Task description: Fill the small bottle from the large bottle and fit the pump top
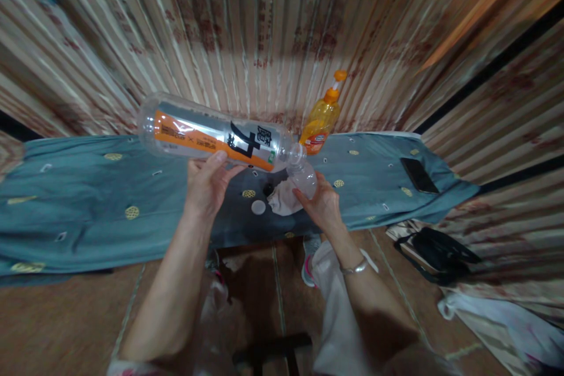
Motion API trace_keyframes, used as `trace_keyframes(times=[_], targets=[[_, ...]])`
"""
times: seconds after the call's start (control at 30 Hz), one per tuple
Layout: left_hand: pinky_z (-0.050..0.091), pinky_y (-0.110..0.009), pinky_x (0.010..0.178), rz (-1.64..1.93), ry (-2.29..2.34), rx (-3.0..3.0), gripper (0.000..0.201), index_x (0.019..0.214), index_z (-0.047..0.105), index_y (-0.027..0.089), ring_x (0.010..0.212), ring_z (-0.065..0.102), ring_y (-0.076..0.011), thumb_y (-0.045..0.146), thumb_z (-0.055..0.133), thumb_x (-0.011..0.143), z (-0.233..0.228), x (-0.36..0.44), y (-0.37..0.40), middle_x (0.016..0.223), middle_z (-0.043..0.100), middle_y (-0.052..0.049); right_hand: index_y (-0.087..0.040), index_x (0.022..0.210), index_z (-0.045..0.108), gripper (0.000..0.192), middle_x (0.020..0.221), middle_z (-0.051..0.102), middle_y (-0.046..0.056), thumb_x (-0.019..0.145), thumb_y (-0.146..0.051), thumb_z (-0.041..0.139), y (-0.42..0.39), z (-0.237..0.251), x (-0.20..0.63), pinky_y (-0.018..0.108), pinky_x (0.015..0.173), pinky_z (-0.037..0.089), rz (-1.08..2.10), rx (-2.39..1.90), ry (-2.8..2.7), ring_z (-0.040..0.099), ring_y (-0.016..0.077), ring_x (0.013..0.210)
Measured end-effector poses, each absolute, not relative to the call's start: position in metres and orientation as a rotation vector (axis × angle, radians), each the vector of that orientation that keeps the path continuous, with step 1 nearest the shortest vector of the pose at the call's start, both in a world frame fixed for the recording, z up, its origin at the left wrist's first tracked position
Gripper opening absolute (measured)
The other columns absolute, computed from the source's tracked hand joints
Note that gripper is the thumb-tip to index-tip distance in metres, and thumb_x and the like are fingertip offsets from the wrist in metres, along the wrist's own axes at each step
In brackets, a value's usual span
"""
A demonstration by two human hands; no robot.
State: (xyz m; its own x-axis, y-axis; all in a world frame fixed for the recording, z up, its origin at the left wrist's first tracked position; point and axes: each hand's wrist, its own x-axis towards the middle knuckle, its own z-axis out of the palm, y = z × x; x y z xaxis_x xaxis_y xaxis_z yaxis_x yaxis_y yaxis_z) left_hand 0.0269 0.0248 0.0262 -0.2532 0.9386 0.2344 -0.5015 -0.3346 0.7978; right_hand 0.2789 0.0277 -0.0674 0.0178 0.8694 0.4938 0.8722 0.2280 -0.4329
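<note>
The left hand [207, 179] grips the large plastic bottle [215, 134] from below at mid-body, which carries its weight near the balance point. The bottle is held above the counter [88, 200], its long axis close to horizontal. The base points left; the neck dips slightly down to the right. The right hand [321, 202] is closed around a small clear cup [304, 176], held touching the bottle mouth. A white cap [258, 207] lies just below on the blue cloth.
</note>
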Motion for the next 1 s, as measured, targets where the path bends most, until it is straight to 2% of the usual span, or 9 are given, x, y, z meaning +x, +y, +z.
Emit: trace_keyframes(times=[0.43, 0.63, 1.0], targets=[[0.066, -0.036, 0.067, 1.783, 0.722, 0.841, 0.040, 0.083, 0.070, 0.020, 0.080, 0.074, -0.0247, 0.035, 0.096, 0.057, 0.0262, 0.0275, 0.0250, 0.086, 0.076, -0.004, -0.007, 0.130, 0.057, 0.065, 0.107, 0.076, 0.022, 0.087, -0.055, 0.065, 0.0281, -0.0685, 0.2795, 0.044, 0.083, 0.059, -0.007, -1.605, -1.806, 0.074, 0.0337, 0.098], [0.067, -0.039, 0.069, 1.796, 0.725, 0.858, 0.038, 0.086, 0.070, 0.022, 0.082, 0.074, -0.0256, 0.034, 0.094, 0.060, 0.0245, 0.0272, 0.0257, 0.086, 0.075, -0.003, -0.007, 0.130, 0.057, 0.066, 0.108, 0.075, 0.022, 0.089, -0.058, 0.062, 0.0280, -0.0687, 0.2798, 0.045, 0.084, 0.059, -0.006, -1.595, -1.815, 0.074, 0.0335, 0.099], [0.067, -0.037, 0.070, 1.779, 0.695, 0.893, 0.038, 0.090, 0.069, 0.020, 0.083, 0.075, -0.0245, 0.033, 0.093, 0.064, 0.0248, 0.0259, 0.0245, 0.088, 0.075, -0.003, -0.008, 0.131, 0.056, 0.064, 0.109, 0.075, 0.022, 0.089, -0.056, 0.063, 0.0270, -0.0684, 0.2805, 0.045, 0.085, 0.059, -0.005, -1.588, -1.819, 0.073, 0.0336, 0.100]])
